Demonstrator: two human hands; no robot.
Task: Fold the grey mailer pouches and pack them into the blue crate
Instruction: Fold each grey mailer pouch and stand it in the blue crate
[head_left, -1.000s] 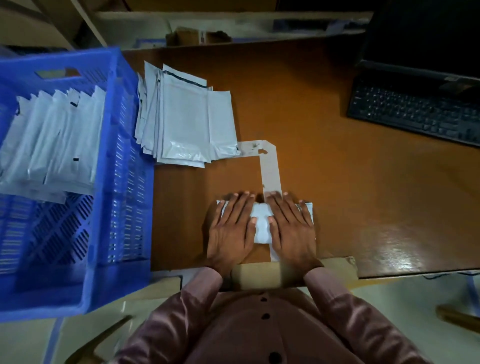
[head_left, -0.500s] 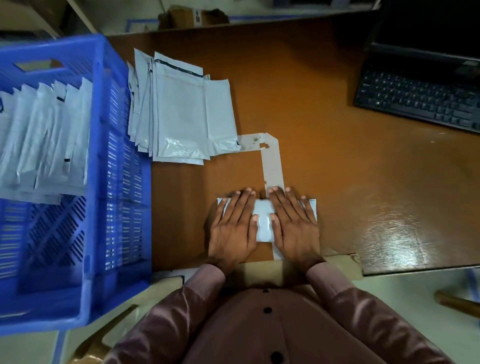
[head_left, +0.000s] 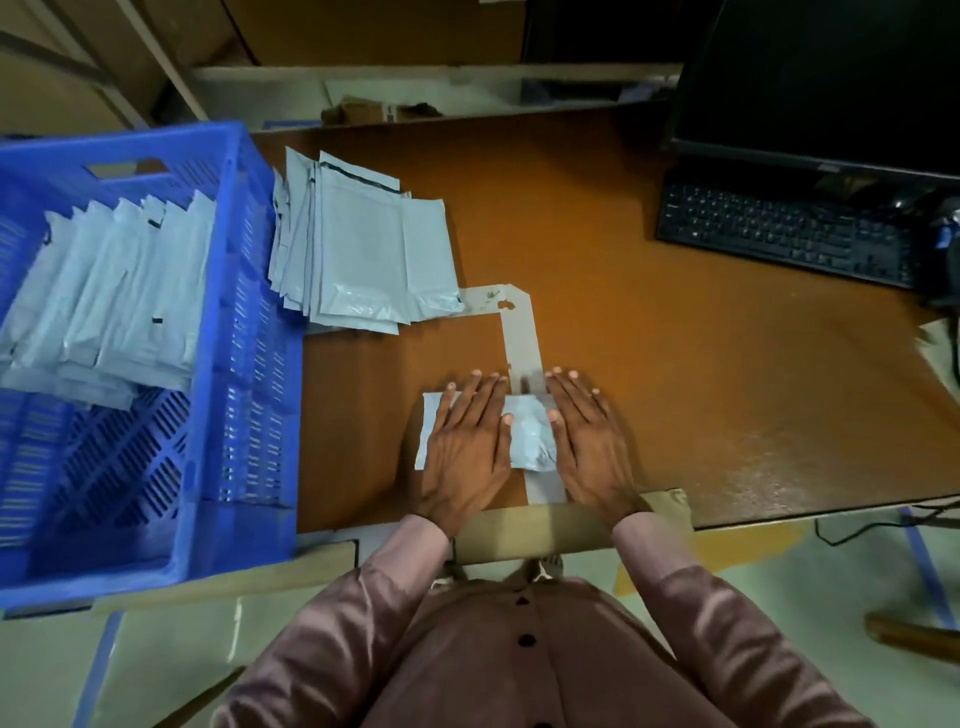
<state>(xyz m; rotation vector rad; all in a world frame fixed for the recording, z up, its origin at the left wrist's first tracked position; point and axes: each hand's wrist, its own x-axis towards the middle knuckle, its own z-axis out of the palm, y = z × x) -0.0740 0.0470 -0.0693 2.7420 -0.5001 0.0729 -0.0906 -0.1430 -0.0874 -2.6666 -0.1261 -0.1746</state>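
Near the front edge of the brown counter (head_left: 649, 291), one grey mailer pouch (head_left: 527, 434) lies flat, already folded into a compact rectangle, glossy and slightly crinkled, its surface catching the light between the two hands. Left hand (head_left: 465, 447) rests palm-down on the pouch's left part, fingers straight and a little spread; right hand (head_left: 589, 441) rests palm-down over its right end, fingers likewise straight, so both hands press rather than grasp, side by side with a strip of pouch showing between them. Pouch sits across a grey tape marking (head_left: 519, 338), an L-shaped strip stuck to the counter that runs from the front edge back and then turns left. Unfolded pouches: one fanned pile (head_left: 363, 254) at the counter's left rear, overlapping so closely that an exact count is not possible; the top one is pale grey with a dark strip along its far edge. Just left of the pile stands one blue crate (head_left: 249, 395) with slotted walls; inside, a row of folded grey pouches (head_left: 109, 291) leans overlapped across its far half, roughly seven edges visible. One black keyboard (head_left: 784, 234) and one dark monitor (head_left: 831, 78) occupy the counter's right rear. Both sleeves are dusky pink.
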